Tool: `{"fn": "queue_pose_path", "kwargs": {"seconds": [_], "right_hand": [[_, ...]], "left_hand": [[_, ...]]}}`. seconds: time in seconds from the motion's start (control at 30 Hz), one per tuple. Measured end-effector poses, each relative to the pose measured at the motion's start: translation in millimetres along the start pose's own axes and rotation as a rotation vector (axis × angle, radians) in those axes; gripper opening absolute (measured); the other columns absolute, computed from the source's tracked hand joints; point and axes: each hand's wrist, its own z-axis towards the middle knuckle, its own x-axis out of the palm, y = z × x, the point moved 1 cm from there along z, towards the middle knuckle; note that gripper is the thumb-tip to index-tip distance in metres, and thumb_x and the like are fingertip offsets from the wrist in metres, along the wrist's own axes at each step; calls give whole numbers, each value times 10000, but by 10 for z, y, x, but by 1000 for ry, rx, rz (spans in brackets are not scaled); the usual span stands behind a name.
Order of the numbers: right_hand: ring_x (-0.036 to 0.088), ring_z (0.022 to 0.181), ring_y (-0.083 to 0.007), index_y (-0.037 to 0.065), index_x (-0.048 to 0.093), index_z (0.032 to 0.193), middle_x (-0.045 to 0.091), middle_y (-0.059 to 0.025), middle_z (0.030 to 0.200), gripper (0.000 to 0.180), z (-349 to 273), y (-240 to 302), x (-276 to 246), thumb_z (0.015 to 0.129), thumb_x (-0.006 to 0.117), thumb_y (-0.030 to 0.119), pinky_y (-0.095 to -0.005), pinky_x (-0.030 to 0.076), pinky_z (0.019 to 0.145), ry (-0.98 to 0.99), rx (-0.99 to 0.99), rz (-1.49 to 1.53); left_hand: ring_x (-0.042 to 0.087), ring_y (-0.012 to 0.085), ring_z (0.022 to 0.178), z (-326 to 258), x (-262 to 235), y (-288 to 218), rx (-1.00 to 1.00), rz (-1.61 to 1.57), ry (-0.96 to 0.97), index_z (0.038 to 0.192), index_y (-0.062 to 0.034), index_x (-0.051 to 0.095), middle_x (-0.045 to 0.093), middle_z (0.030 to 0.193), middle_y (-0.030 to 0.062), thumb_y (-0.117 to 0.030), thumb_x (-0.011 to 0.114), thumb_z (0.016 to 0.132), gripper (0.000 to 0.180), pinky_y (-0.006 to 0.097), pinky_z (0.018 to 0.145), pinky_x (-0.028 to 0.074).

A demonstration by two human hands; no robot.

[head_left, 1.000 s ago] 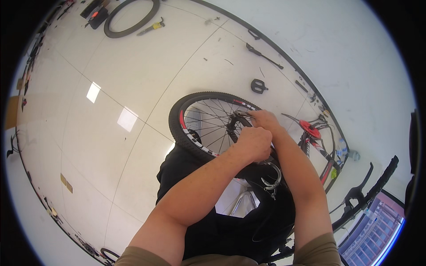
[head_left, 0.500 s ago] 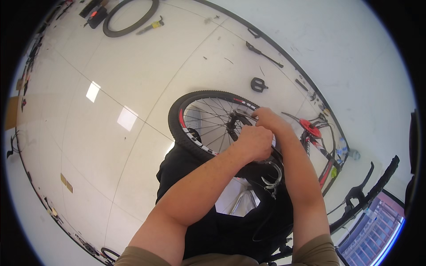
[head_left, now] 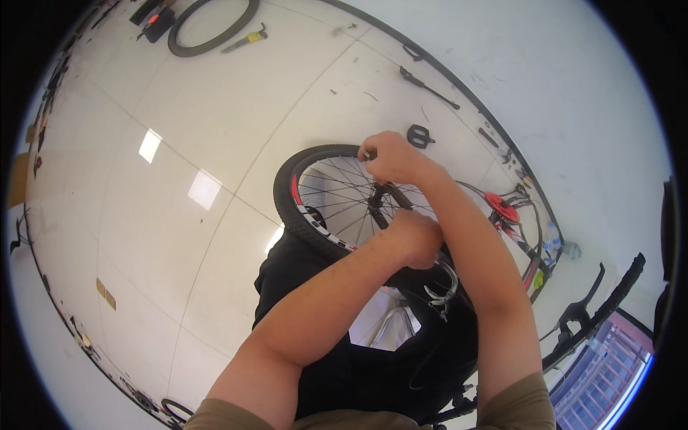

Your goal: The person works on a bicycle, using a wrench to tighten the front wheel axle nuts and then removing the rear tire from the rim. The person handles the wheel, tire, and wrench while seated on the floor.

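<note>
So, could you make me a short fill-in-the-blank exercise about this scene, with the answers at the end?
1. Between the right hand and the left hand, the one nearer the black pedal is the ____ hand.
2. The round disc to the right of both hands is coloured ____.
3. Compared with the pedal, the black-and-yellow tool lies further to the ____ in the picture.
4. The trousers next to the spoked wheel are coloured ____.

Missing words: right; red; left; black.

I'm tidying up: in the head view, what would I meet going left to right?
Small brown pieces, loose black tire, spoked wheel, red disc, black brake lever.
</note>
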Motion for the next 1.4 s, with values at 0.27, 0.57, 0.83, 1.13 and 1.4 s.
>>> {"fn": "queue_pose_path", "kwargs": {"seconds": [0.27,0.57,0.83,1.13,1.4], "right_hand": [[678,804,-232,-58,685,1065,724,-169,933,334,570,-473,281,777,707,109,-355,534,751,-14,-31,244],[697,825,-309,-79,701,992,711,-243,912,384,609,-1411,555,743,729,212,-371,544,760,-172,304,244],[545,560,-231,-44,629,769,587,-96,690,131,460,-1816,579,688,687,41,-405,414,480,-516,939,790],[379,502,-147,-20,546,747,487,-70,687,80,160,-1868,463,779,617,-38,-317,386,488,-784,1204,1510],[441,530,-192,-82,567,781,470,-105,666,144,-304,-1573,383,805,460,10,-409,559,658,-860,1071,1630]], "left_hand": [[514,415,1299,-39,9,-81,-21,35,9,1270,-111,653,611,1326,140,-195,615,836,443,512,924,494],[618,346,1083,-89,0,-86,-29,62,28,1176,36,647,586,1214,299,-190,574,868,389,474,852,493],[625,344,1123,-63,-19,-55,-17,36,44,1092,32,695,611,1203,309,-312,618,886,408,464,831,495],[685,366,965,-54,-24,-9,-16,6,-72,1037,6,708,654,1135,283,-290,654,847,356,470,835,527],[672,367,1051,-11,-122,26,-12,-32,62,1100,40,663,638,1209,280,-143,603,790,365,430,851,543]]}}
